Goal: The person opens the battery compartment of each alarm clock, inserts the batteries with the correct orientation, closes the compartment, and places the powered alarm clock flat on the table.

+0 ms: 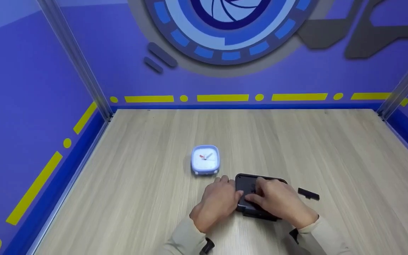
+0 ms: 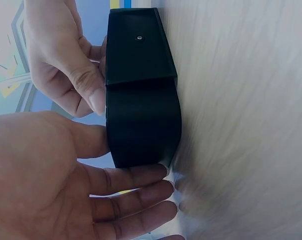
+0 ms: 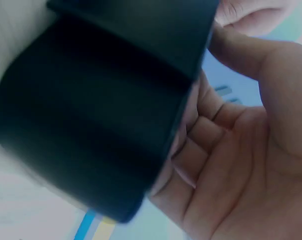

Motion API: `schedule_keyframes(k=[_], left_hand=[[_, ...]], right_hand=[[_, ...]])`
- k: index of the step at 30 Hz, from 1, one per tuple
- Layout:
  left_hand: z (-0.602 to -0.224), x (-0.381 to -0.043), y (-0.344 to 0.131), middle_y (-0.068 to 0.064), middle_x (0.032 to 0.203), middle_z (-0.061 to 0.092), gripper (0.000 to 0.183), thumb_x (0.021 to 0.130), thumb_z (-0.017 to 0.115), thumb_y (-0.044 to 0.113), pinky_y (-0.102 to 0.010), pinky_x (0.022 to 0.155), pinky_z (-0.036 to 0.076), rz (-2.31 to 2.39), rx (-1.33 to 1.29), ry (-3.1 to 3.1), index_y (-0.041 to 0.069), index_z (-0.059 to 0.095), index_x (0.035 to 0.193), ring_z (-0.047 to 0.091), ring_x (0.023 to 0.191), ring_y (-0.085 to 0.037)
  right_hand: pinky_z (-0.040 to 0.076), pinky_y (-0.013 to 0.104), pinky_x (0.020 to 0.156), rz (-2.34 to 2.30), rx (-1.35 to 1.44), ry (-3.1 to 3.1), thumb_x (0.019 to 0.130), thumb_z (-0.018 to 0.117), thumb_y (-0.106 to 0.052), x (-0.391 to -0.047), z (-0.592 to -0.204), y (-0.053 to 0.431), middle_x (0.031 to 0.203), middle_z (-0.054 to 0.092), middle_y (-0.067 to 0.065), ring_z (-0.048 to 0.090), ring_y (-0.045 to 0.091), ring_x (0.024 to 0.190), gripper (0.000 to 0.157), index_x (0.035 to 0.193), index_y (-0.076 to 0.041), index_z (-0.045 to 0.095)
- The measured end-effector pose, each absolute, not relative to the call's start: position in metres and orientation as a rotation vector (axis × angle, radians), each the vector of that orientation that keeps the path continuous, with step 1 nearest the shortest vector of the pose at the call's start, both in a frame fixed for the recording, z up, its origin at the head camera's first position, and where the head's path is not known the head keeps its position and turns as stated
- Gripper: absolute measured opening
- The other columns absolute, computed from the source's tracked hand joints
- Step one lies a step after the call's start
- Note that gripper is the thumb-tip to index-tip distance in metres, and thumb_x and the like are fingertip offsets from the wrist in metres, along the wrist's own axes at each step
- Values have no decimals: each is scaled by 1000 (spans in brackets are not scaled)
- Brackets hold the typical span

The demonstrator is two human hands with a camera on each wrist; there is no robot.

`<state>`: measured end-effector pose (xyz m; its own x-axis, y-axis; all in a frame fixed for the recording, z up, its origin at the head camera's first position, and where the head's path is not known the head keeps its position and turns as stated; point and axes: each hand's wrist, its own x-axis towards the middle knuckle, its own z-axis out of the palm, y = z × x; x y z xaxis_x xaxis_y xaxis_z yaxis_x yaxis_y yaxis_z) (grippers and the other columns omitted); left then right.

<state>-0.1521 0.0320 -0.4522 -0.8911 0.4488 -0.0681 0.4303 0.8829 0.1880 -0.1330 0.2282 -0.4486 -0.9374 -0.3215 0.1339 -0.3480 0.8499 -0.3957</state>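
A black boxy device [image 1: 245, 184] with a raised rim and a recessed upper face lies on the table; its kind cannot be told. My left hand [image 1: 215, 199] holds its left end, thumb on the upper edge and index finger against the end in the left wrist view. Over the recess, my right hand [image 1: 282, 199] has its fingers bent, with thumb and fingertips touching the upper side; whether they pinch something is hidden. A thin black strip with a small tab [image 1: 308, 193], like a battery cover, lies to the right of the device.
Beyond my left hand stands a light blue alarm clock [image 1: 205, 159] with a white dial, facing me. The wooden table [image 1: 136, 170] ends at a blue back wall [image 1: 225, 85] and blue side walls with metal corner posts.
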Motion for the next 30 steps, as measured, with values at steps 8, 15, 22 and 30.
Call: schedule_keyframes(k=[8, 15, 22, 30], left_hand=[[-451, -152, 31, -12, 111, 63, 45, 111, 56, 39, -38, 83, 54, 230, 724, 2944, -1, 69, 129, 61, 101, -25], [-451, -152, 32, -12, 111, 64, 46, 110, 57, 41, -39, 83, 54, 281, 727, 2936, -1, 70, 127, 60, 100, -26], [-454, -150, 30, -9, 99, 62, 40, 108, 61, 38, -40, 76, 53, 357, 749, 2971, 1, 73, 117, 60, 92, -25], [-453, -151, 31, -10, 103, 63, 43, 108, 61, 40, -41, 79, 53, 368, 729, 2952, 1, 72, 121, 62, 95, -25]], right_hand=[[36, 31, 50, 626, 452, -2981, 93, 84, -26, -132, -450, 223, 62, 46, -9, 43, 9, 53, 36, 76, -16, 53], [41, 34, 51, 690, 455, -3005, 90, 81, -17, -132, -446, 227, 63, 49, -8, 47, 10, 55, 30, 79, -16, 53], [42, 29, 57, 856, 634, -3029, 94, 70, -9, -137, -439, 241, 72, 54, -11, 49, 7, 62, 14, 88, -17, 60], [45, 27, 58, 1024, 800, -3064, 101, 64, -12, -141, -431, 256, 74, 57, -11, 51, 4, 63, 11, 91, -17, 67]])
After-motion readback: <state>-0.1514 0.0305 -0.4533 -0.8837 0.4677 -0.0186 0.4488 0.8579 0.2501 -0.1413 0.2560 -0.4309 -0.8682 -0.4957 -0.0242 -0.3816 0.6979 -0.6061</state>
